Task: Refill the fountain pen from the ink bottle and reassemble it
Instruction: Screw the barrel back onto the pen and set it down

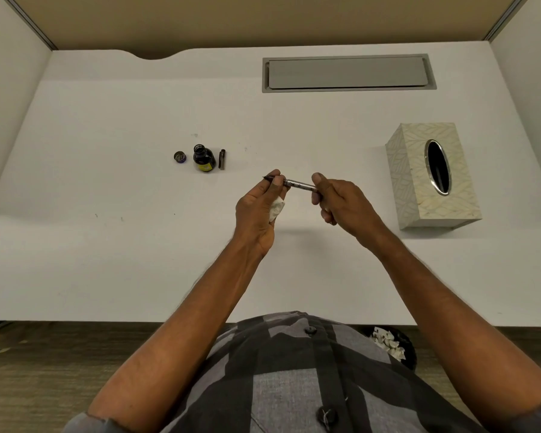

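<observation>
I hold the fountain pen [299, 184] level above the white desk [138, 245], its nib pointing left. My left hand [261, 207] pinches the nib end and also keeps a crumpled white tissue [277, 210] tucked under its fingers. My right hand [338, 198] grips the silver barrel at the other end. The open ink bottle [203, 158] stands at the middle left of the desk. Its cap [180, 157] lies just left of it, and a dark pen cap [222, 159] lies just right of it.
A patterned tissue box [431, 179] stands at the right of the desk. A grey cable hatch [347, 73] is set into the far side. Below the front edge, on the floor at the right, a dark bin [391, 345] holds crumpled tissues.
</observation>
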Demonstrator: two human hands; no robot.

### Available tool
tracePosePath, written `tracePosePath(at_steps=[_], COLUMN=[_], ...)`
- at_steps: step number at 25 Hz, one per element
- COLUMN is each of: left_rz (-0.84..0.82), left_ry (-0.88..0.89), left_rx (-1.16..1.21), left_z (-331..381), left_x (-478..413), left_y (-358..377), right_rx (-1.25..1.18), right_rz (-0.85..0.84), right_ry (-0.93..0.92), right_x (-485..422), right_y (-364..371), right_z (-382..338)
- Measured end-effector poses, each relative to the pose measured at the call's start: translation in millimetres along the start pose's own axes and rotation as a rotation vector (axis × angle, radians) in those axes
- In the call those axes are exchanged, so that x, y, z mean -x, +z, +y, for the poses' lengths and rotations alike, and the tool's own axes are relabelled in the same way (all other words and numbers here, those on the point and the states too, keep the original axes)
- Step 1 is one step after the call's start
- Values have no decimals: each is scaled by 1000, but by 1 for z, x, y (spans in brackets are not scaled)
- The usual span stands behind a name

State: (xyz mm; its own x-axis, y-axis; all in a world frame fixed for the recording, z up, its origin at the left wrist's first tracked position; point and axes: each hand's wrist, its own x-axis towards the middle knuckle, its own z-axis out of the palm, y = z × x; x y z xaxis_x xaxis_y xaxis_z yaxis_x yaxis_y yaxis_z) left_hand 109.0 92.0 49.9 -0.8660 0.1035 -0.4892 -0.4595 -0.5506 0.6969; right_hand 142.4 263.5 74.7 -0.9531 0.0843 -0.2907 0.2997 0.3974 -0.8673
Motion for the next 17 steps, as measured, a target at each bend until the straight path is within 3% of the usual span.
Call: tracePosePath(at_steps=[3,6,9,13,15,17], left_rz=[20,25,32,8,9,19], left_ry=[9,-9,-8,8,-5,-9], left_rx=[18,44,32,-12,-13,-63], left_z=[1,2,4,11,13,12], left_x=[0,0,0,-8,-14,-18], left_y=[-1,-3,-6,-11,-14,-19], right_rx=[177,303,187,-289,-270,-97], right_rz=[-36,36,53,-98,-130,-131], right_ry=[-153,-242,-139,162,155,82], right_x=[-1,-1,-1,-1,-3,-7], right_y=[-2,2,11,22,26,30], right_z=[-1,1,2,-2,0,2])
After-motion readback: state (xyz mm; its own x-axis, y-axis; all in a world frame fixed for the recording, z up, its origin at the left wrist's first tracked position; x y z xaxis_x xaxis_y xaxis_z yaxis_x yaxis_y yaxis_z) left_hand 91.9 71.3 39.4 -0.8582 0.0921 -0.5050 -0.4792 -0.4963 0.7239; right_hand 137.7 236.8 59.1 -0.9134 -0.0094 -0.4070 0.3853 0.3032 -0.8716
